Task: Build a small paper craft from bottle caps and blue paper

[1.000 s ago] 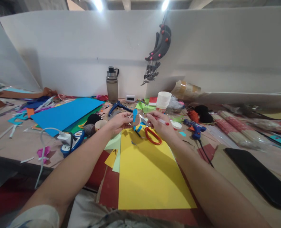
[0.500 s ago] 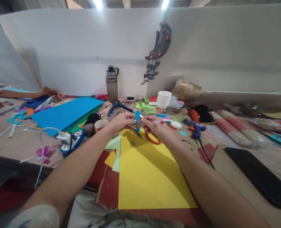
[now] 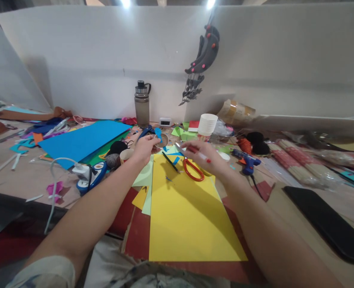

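My left hand (image 3: 146,150) is closed, pinching a small round brown-rimmed piece (image 3: 164,141) with a blue paper cutout (image 3: 158,133) at its edge. My right hand (image 3: 203,154) is held over the back of the yellow sheet (image 3: 191,224), a white pen with red ends (image 3: 198,153) gripped in it. Just below that hand lie scissors with red-orange handles (image 3: 194,171). A dark pencil (image 3: 170,162) and a small blue paper strip (image 3: 176,160) rest on the yellow sheet between my hands.
Blue sheets (image 3: 87,138), a power strip (image 3: 93,176) and yarn balls lie left. A bottle (image 3: 142,106) and stacked paper cups (image 3: 207,125) stand behind. To the right are a blue glue gun (image 3: 246,161), bundled sticks (image 3: 297,160) and a black phone-like slab (image 3: 323,224).
My hands have moved apart. The left carries the round piece and blue cutout leftward and away from me; the right has let go of them, keeping the pen. The pencil now shows on the sheet.
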The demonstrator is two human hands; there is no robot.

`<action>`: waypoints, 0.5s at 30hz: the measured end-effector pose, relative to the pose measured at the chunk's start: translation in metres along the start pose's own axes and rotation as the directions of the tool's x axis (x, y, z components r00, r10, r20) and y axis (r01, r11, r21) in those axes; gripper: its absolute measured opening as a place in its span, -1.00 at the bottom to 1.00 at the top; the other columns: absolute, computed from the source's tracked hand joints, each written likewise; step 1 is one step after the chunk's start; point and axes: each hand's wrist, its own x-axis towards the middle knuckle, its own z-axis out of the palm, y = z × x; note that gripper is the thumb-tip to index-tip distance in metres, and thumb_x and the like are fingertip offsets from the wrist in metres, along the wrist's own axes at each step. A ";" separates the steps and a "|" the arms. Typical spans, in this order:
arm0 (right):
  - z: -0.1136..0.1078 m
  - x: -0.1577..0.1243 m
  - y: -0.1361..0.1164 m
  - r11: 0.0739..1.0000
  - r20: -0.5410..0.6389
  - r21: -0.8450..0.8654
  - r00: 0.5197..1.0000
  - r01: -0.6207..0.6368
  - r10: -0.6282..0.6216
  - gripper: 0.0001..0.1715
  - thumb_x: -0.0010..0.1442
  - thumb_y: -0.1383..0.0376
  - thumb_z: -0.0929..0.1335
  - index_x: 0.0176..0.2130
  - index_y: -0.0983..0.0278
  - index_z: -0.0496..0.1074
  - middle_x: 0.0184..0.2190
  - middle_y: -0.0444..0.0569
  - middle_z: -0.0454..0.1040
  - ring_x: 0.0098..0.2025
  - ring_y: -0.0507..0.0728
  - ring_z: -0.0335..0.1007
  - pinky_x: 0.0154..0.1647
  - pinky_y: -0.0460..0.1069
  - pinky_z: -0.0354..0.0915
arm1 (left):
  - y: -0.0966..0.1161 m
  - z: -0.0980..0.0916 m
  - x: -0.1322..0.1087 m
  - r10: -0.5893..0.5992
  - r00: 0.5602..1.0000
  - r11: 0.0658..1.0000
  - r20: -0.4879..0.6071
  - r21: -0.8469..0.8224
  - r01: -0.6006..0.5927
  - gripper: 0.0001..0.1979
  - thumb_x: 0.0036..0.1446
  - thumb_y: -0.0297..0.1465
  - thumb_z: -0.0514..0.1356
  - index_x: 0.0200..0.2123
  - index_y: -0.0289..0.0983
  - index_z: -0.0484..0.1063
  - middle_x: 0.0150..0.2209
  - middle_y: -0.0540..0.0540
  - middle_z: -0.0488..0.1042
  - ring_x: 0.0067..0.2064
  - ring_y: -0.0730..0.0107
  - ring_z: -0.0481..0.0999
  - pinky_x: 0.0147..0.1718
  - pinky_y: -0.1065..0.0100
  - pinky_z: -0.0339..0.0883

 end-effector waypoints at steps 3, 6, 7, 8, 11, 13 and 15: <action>0.019 -0.007 -0.013 0.968 0.257 -0.218 0.964 0.126 -0.067 -0.79 0.16 0.34 0.36 -0.16 0.25 0.53 -0.35 -0.05 0.48 -0.34 0.09 0.36 -0.29 -0.04 0.24 | 0.003 0.000 -0.001 0.034 0.999 0.998 -0.039 -0.053 -0.036 -0.74 -0.25 -0.40 0.40 -0.48 -0.30 0.38 -0.48 0.02 0.44 -0.50 0.54 0.39 -0.54 0.46 0.29; 0.042 -0.013 -0.022 0.912 0.403 -0.341 0.912 0.226 -0.076 -0.70 0.23 0.43 0.29 -0.08 0.25 0.50 -0.16 0.04 0.49 -0.25 0.10 0.42 -0.28 -0.07 0.24 | 0.003 0.000 -0.001 0.028 0.999 0.997 -0.029 -0.068 -0.030 -0.71 -0.29 -0.40 0.41 -0.48 -0.29 0.38 -0.48 0.04 0.44 -0.49 0.54 0.39 -0.57 0.49 0.22; 0.047 -0.014 -0.025 0.900 0.433 -0.356 0.898 0.250 -0.078 -0.71 0.21 0.46 0.29 -0.12 0.26 0.51 -0.17 0.05 0.49 -0.24 0.12 0.42 -0.29 -0.06 0.24 | 0.003 0.000 -0.001 0.021 1.000 0.998 -0.022 -0.066 -0.022 -0.70 -0.30 -0.41 0.41 -0.48 -0.29 0.37 -0.49 0.04 0.44 -0.49 0.54 0.39 -0.59 0.49 0.19; 0.052 -0.016 -0.028 0.891 0.447 -0.374 0.892 0.258 -0.071 -0.70 0.20 0.50 0.29 -0.15 0.26 0.52 -0.19 0.06 0.49 -0.25 0.12 0.42 -0.30 -0.06 0.23 | 0.003 0.000 -0.001 0.013 1.000 0.998 -0.014 -0.064 -0.014 -0.69 -0.31 -0.41 0.42 -0.48 -0.28 0.37 -0.50 0.05 0.43 -0.50 0.55 0.38 -0.60 0.49 0.16; 0.055 -0.019 -0.036 0.857 0.456 -0.448 0.889 0.255 -0.027 -0.67 0.17 0.56 0.28 -0.20 0.24 0.52 -0.21 0.06 0.50 -0.27 0.12 0.42 -0.36 -0.06 0.20 | 0.001 0.000 -0.001 -0.018 1.000 0.998 0.017 -0.057 0.019 -0.68 -0.34 -0.42 0.42 -0.47 -0.28 0.38 -0.52 0.06 0.42 -0.53 0.55 0.36 -0.62 0.49 0.14; 0.052 -0.020 -0.038 0.842 0.458 -0.479 0.889 0.249 -0.003 -0.63 0.16 0.56 0.28 -0.17 0.20 0.52 -0.22 0.03 0.51 -0.30 0.11 0.42 -0.40 -0.06 0.18 | 0.000 -0.001 -0.002 -0.037 0.999 0.998 0.035 -0.054 0.039 -0.69 -0.34 -0.44 0.42 -0.48 -0.28 0.37 -0.53 0.05 0.42 -0.54 0.56 0.36 -0.62 0.48 0.16; 0.047 -0.018 -0.037 0.860 0.421 -0.463 0.907 0.214 0.001 -0.63 0.15 0.53 0.30 -0.15 0.15 0.52 -0.26 -0.01 0.54 -0.33 0.10 0.43 -0.41 -0.06 0.18 | -0.001 0.000 -0.002 -0.053 0.998 0.997 0.043 -0.054 0.055 -0.71 -0.31 -0.45 0.41 -0.51 -0.28 0.35 -0.55 0.06 0.39 -0.56 0.57 0.34 -0.62 0.48 0.18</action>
